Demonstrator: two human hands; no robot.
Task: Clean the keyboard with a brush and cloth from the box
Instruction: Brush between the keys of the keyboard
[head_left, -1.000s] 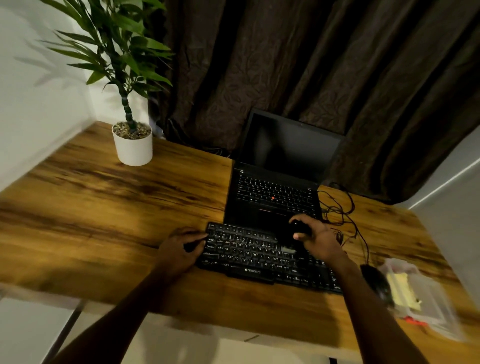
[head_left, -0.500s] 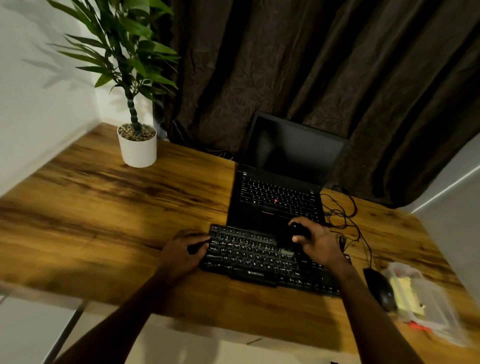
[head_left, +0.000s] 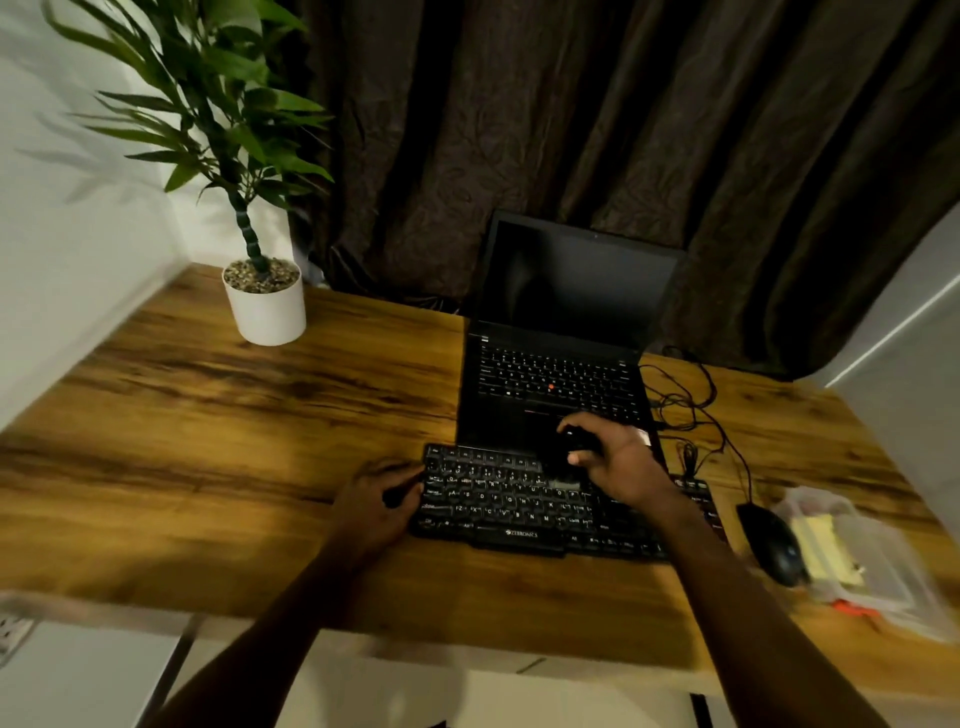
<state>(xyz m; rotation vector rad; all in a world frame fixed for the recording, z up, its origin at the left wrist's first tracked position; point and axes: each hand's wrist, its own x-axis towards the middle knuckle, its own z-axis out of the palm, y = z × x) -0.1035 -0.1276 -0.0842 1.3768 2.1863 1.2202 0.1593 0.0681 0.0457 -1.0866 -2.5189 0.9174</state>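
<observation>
Brushing looks underway: the right hand (head_left: 618, 460) grips a dark brush (head_left: 563, 457) over the keyboard's (head_left: 519, 506) upper rows, while the left hand (head_left: 376, 499) curls against the keyboard's left edge; next, probably sweeping across remaining rows

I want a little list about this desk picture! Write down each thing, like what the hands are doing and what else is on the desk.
desk: wooden
keyboard: black, flat on the desk in front of the laptop
left hand: resting at the keyboard's left end
right hand: over the keyboard's back edge, closed on a dark brush
brush: black, mostly hidden by the hand
laptop: open, screen dark
mouse: black, right of the keyboard
box: clear plastic, right of the mouse, yellow thing inside
plant: white pot, far left corner
</observation>
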